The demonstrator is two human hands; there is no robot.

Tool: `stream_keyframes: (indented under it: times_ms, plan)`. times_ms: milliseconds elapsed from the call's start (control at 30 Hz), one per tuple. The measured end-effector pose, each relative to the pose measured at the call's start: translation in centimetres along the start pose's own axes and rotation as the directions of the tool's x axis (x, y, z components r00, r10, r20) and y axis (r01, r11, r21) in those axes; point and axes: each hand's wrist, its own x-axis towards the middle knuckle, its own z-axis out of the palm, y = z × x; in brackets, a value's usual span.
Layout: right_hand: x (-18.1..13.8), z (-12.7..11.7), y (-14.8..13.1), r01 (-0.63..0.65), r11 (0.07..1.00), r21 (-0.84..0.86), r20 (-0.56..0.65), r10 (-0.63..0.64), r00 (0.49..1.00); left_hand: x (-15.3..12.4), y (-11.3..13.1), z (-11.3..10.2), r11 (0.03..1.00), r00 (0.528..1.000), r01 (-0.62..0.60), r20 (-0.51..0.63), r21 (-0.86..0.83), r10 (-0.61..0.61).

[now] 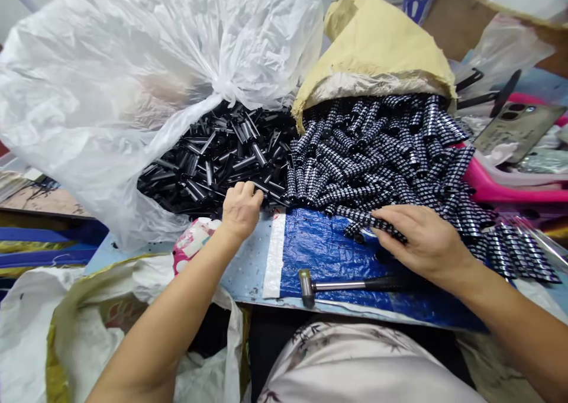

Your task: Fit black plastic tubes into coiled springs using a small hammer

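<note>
My right hand (419, 240) pinches a black tube with a white checked pattern (366, 218) at the near edge of a heap of similar patterned tubes (373, 160). At the near edge of a pile of plain black plastic pieces (222, 154), my left hand (242, 209) has its fingers closed; what they hold, if anything, is hidden. A small hammer (337, 285) with a metal shaft and black handle lies on a blue plastic sheet (306, 249) below the hands.
A large clear plastic bag (89, 77) surrounds the plain black pieces. Behind the patterned tubes lies a yellow sack (377, 42). To the right are a pink tray (510, 187) and a phone (517, 128). An opened white sack (146, 267) stands at lower left.
</note>
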Motion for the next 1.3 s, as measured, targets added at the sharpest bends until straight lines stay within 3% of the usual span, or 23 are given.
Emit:
stream_keyframes:
  times_ms: [67, 133, 167, 233, 300, 367, 400, 467, 533, 600, 667, 733, 800, 900, 1000, 1033, 1100, 1167, 1233, 1300]
  plan:
    - [-0.3, -0.5, -0.8, -0.147, 0.968, 0.205, -0.072, 0.164, 0.984, 0.4, -0.4, 0.1, 1.000, 1.000, -0.027, -0.015, -0.012, 0.027]
    - [-0.5, -0.4, -1.6, -0.340, 0.831, 0.440, -0.071, 0.410, 0.909, 0.7, -0.9, 0.1, 0.999, 0.997, -0.029, -0.069, -0.026, 0.027]
    - [-0.5, -0.2, -2.1, -0.429, 0.710, 0.559, -0.031, 0.535, 0.844, 0.8, -1.1, 0.1, 0.999, 0.992, -0.014, -0.125, -0.039, 0.009]
    - [0.0, 0.5, -3.2, -0.530, 0.357, 0.769, 0.134, 0.721, 0.680, 1.0, -1.4, -0.1, 0.994, 0.954, 0.012, -0.296, -0.108, -0.044]
    - [0.8, 1.3, -4.4, -0.533, -0.076, 0.843, 0.399, 0.753, 0.524, 1.2, -1.3, -0.3, 0.975, 0.891, -0.006, -0.443, -0.224, -0.097]
    - [1.8, 2.0, -5.7, -0.486, -0.415, 0.770, 0.624, 0.652, 0.432, 0.9, -0.8, -0.3, 0.939, 0.856, -0.027, -0.494, -0.342, -0.155]
    - [2.2, 2.3, -6.2, -0.462, -0.505, 0.729, 0.681, 0.600, 0.420, 0.6, -0.3, -0.3, 0.919, 0.855, -0.010, -0.480, -0.395, -0.197]
    - [2.6, 2.8, -7.1, -0.449, -0.560, 0.696, 0.718, 0.543, 0.436, -0.5, 1.2, 0.0, 0.828, 0.847, 0.071, -0.405, -0.557, -0.345]
    - [2.5, 3.0, -7.5, -0.456, -0.534, 0.712, 0.702, 0.537, 0.468, -2.0, 3.3, 0.5, 0.594, 0.830, 0.152, -0.224, -0.790, -0.511]
    - [2.2, 3.1, -7.8, -0.455, -0.510, 0.730, 0.683, 0.541, 0.490, -3.7, 5.9, 0.9, 0.236, 0.821, 0.229, 0.058, -0.944, -0.568]
    - [1.9, 3.0, -8.0, -0.426, -0.510, 0.747, 0.664, 0.546, 0.511, -5.3, 8.8, 1.3, -0.050, 0.813, 0.325, 0.306, -0.944, -0.496]
    - [1.9, 3.1, -8.3, -0.378, -0.509, 0.773, 0.633, 0.577, 0.516, -6.3, 11.4, 1.6, -0.171, 0.801, 0.412, 0.446, -0.895, -0.400]
    - [2.2, 3.2, -8.9, -0.329, -0.484, 0.811, 0.584, 0.641, 0.498, -6.6, 13.6, 2.0, -0.151, 0.815, 0.446, 0.470, -0.882, -0.339]
    - [2.7, 3.6, -9.7, -0.312, -0.395, 0.864, 0.503, 0.706, 0.498, -6.5, 15.7, 2.6, 0.062, 0.891, 0.381, 0.349, -0.922, -0.291]
    - [2.3, 3.7, -9.5, -0.400, -0.236, 0.886, 0.446, 0.667, 0.596, -6.2, 16.3, 2.6, 0.229, 0.937, 0.310, 0.255, -0.923, -0.239]
    - [1.9, 3.6, -9.2, -0.428, -0.121, 0.895, 0.401, 0.637, 0.658, -6.3, 16.1, 2.5, 0.234, 0.935, 0.319, 0.264, -0.918, -0.238]
    - [0.9, 3.2, -8.1, -0.417, 0.235, 0.878, 0.250, 0.518, 0.818, -6.5, 15.6, 1.9, 0.196, 0.917, 0.367, 0.318, -0.910, -0.241]
    - [0.0, 2.6, -7.0, -0.257, 0.611, 0.748, 0.092, 0.288, 0.953, -6.9, 15.0, 1.4, 0.164, 0.898, 0.419, 0.380, -0.893, -0.223]
    - [-0.4, 2.1, -6.3, -0.069, 0.808, 0.585, -0.002, 0.086, 0.996, -7.3, 14.6, 1.1, 0.161, 0.890, 0.444, 0.412, -0.882, -0.197]
    - [-0.5, 1.8, -6.2, 0.028, 0.864, 0.503, -0.077, 0.013, 0.997, -7.6, 14.5, 1.1, 0.136, 0.882, 0.452, 0.419, -0.882, -0.213]
